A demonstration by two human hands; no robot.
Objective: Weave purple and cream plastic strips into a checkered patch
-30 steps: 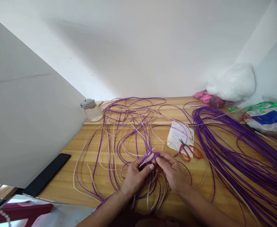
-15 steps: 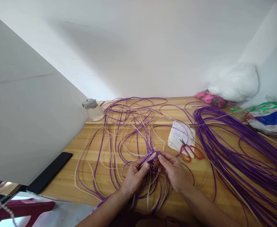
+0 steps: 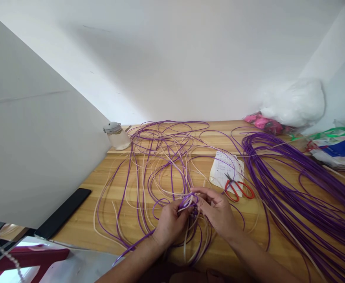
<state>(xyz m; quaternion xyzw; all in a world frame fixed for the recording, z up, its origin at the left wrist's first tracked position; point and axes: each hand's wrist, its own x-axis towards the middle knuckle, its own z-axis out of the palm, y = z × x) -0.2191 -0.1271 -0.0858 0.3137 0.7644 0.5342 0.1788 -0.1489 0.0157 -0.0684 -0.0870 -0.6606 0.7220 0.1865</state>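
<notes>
Near the front of the wooden table, my left hand is closed around a small woven piece made of purple and cream strands. My right hand meets it from the other side, thumb and index finger pinching a strand at the top of the weave. Purple and cream plastic strands run out from the piece and spread in loose loops across the table, with more hanging below my hands. Much of the woven piece is hidden behind my fingers.
Red-handled scissors lie on a handwritten paper. A thick purple strand bundle covers the right side. A lidded jar stands back left, a black phone-like slab at the left edge. Plastic bags sit back right.
My right hand has shifted slightly, its index finger now reaching over the top of the weave. My left thumb has moved lower and tucked in against the piece.
</notes>
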